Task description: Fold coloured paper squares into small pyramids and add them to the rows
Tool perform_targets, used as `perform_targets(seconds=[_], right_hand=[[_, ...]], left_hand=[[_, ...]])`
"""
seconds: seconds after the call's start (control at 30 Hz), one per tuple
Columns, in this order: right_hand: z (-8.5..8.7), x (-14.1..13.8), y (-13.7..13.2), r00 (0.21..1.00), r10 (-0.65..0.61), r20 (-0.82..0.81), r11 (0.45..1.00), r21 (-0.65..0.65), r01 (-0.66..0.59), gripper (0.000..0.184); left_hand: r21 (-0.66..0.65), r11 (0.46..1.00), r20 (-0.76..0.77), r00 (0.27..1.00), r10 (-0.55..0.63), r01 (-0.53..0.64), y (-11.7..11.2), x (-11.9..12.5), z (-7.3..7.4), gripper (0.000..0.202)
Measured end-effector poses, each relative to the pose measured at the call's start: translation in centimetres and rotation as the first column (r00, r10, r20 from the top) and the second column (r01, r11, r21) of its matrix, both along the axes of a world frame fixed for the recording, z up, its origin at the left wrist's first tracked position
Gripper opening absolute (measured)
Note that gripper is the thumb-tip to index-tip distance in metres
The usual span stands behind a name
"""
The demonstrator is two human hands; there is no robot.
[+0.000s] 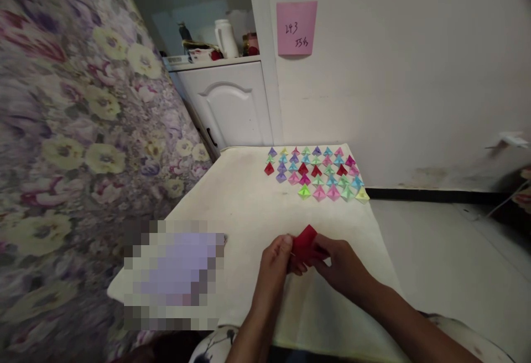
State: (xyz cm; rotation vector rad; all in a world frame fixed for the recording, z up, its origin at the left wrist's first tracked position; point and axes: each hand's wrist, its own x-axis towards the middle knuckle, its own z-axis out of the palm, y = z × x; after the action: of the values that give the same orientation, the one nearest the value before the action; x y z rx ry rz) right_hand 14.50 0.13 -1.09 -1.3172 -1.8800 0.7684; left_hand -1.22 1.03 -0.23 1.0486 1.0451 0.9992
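Your left hand (pixel 275 256) and right hand (pixel 341 266) gripped the near red paper (pixel 306 243), apparently mid-fold; next, creasing likely required aligned edges.

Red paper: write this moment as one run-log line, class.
left hand: holds red paper | right hand: holds red paper | folded paper pieces: in rows on table

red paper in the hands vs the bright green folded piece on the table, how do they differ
The red paper is deep red; the bright green piece is lime green.
The red paper is held between the left hand and right hand; the green piece rests untouched on the table.
The red paper looks larger in view, the green piece smaller.
Both appear to be coloured paper.
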Motion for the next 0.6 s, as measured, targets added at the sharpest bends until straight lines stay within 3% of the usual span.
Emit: perform_targets(seconds=[0.2, 0.3, 0.43, 0.5, 0.6], right_hand=[[0.7, 0.2, 0.0, 0.994, -0.012, -0.110, 0.997, -0.079, 0.004, 0.025], [0.8, 0.2, -0.2, 0.992, 0.010, -0.127, 0.998, -0.055, -0.017, 0.047], [0.9, 0.1, -0.3, 0.973, -0.060, -0.223, 0.995, -0.093, 0.041, 0.074], [0.9, 0.0, -0.1, 0.949, -0.102, -0.297, 0.987, -0.149, 0.060, 0.072], [0.9, 0.0, 0.2, 0.913, -0.115, -0.392, 0.976, -0.215, 0.031, 0.046]], left_hand=[[-0.035, 0.999, -0.010, 1.000, 0.001, -0.001, 0.2, 0.0, -0.4, 0.038], [-0.031, 0.999, -0.010, 0.999, 0.035, -0.035, 0.3, -0.1, -1.0, 0.028], [-0.027, 0.999, -0.034, 0.998, 0.046, -0.047, 0.2, -0.1, -1.3, 0.021], [-0.018, 0.999, -0.054, 0.998, 0.032, -0.033, 0.1, 0.1, -1.2, 0.020], [-0.002, 1.000, -0.106, 0.994, 0.006, -0.006, 0.0, 0.4, -1.1, 0.021]])
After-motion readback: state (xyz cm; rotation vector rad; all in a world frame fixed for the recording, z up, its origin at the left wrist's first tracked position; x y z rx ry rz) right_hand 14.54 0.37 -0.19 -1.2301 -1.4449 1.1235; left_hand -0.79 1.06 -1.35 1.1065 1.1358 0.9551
